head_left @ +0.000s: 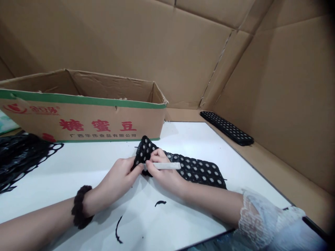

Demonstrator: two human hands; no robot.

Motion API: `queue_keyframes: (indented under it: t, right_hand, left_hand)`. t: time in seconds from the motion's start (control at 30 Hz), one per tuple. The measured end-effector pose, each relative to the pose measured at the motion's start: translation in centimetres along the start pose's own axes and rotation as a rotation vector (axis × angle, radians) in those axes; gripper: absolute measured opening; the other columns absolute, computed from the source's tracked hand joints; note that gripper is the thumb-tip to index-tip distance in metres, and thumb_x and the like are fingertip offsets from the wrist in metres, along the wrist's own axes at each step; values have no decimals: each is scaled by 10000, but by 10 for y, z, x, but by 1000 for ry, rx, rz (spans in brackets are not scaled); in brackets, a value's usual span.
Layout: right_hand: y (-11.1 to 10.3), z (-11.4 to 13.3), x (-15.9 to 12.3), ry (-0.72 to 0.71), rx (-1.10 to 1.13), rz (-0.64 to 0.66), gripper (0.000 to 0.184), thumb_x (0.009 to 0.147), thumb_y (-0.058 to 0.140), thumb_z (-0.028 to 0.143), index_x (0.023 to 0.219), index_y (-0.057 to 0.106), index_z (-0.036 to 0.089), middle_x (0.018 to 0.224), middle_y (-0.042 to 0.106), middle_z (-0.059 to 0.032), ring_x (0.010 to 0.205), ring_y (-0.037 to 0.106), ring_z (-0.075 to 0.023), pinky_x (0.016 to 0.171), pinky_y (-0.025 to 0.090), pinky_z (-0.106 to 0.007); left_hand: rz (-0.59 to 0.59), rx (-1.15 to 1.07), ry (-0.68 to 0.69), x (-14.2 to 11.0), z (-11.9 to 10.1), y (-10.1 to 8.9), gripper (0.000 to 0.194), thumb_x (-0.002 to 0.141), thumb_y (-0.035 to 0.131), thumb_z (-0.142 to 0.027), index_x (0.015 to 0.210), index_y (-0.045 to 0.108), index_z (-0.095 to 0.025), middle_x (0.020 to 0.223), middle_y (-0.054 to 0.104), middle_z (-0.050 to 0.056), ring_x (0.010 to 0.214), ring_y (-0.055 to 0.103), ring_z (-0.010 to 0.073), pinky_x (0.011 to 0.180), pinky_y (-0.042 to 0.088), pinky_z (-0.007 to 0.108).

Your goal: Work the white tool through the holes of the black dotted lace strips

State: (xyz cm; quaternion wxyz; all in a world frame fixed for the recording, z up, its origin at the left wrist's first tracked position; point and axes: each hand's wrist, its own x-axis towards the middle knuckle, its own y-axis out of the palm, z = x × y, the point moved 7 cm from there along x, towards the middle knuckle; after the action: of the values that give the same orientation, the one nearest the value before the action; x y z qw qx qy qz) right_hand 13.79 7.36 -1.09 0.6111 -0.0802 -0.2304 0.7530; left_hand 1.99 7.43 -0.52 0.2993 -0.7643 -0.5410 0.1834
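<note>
My left hand (116,177) is closed on the left end of a black strip (202,170) with rows of pale round discs. That end tilts up, while the rest of the strip lies on the white tabletop to the right, passing behind my other hand. My right hand (167,177) pinches a slim, white-handled, pen-like tool (170,166), held nearly level, with its tip at the strip's lower edge near my left thumb. The tip is too small to make out. Below my hands lie two thin curved black scraps, one short (160,203) and one longer (118,230).
An open cardboard box (102,122) with a green rim stands at the back left. Black sheets full of holes (21,160) are piled at the left. More dotted black strips (226,127) lie at the right by the cardboard wall (293,90).
</note>
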Motion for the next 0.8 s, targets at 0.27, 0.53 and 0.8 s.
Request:
queue_keyframes:
  t: [0.27, 0.53, 0.8]
  right_hand:
    - [-13, -13, 4, 154, 119, -72, 329, 804, 457, 321, 520, 497, 159, 850, 462, -14, 676, 471, -98, 665, 399, -241]
    - [-8, -12, 4, 89, 85, -17, 327, 814, 462, 335, 550, 549, 162, 874, 441, -21, 761, 486, -117, 720, 398, -255]
    - [-9, -10, 3, 100, 79, -55, 317, 797, 472, 277, 505, 516, 159, 866, 447, -17, 747, 494, -110, 737, 392, -258]
  left_hand:
    - [162, -329, -213, 12, 28, 3, 283, 782, 458, -354, 569, 447, -168, 488, 421, -37, 453, 365, 96, 459, 282, 231]
    - [193, -448, -268, 10, 30, 8, 266, 776, 486, -370, 609, 462, -164, 541, 451, -32, 472, 372, 87, 450, 273, 218]
    - [35, 92, -5, 6, 9, -6, 277, 827, 389, -341, 598, 399, -186, 597, 508, -23, 566, 417, 138, 542, 293, 246]
